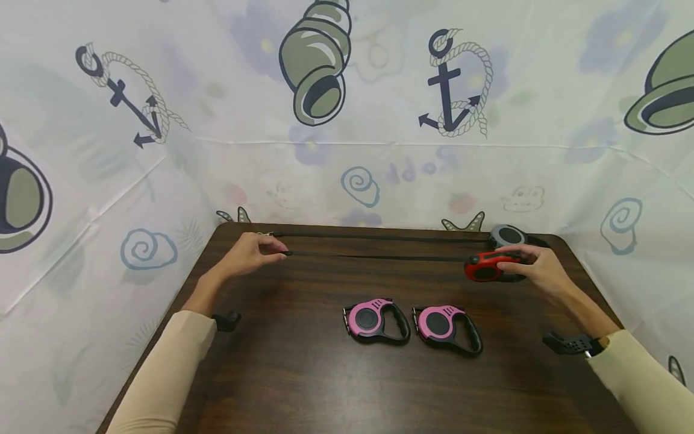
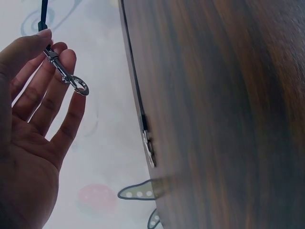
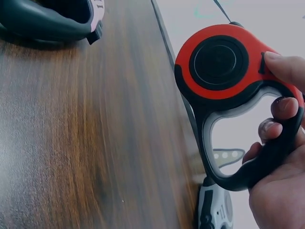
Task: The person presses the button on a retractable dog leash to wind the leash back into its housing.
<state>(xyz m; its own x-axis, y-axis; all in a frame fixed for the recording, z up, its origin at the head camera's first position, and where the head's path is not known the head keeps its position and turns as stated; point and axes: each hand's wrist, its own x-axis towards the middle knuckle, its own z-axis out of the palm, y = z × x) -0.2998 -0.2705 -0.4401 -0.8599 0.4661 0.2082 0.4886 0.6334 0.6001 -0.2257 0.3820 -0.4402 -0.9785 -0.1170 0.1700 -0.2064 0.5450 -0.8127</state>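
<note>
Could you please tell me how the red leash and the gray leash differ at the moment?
The red leash is held in the right grip; the gray leash lies near the table's far edge. The left grip pinches the red leash's strap by its clip, while the gray leash's clip rests on the table. Both have black straps pulled out.

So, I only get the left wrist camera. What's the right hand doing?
Observer: The right hand is holding a red leash reel by its handle.
Operator: Cool! What's on the rest of the table?
Observer: Two pink leash reels lie side by side.
Operator: And the black strap along the edge, where does it go?
Observer: It runs to a gray reel near the far right corner.
</note>
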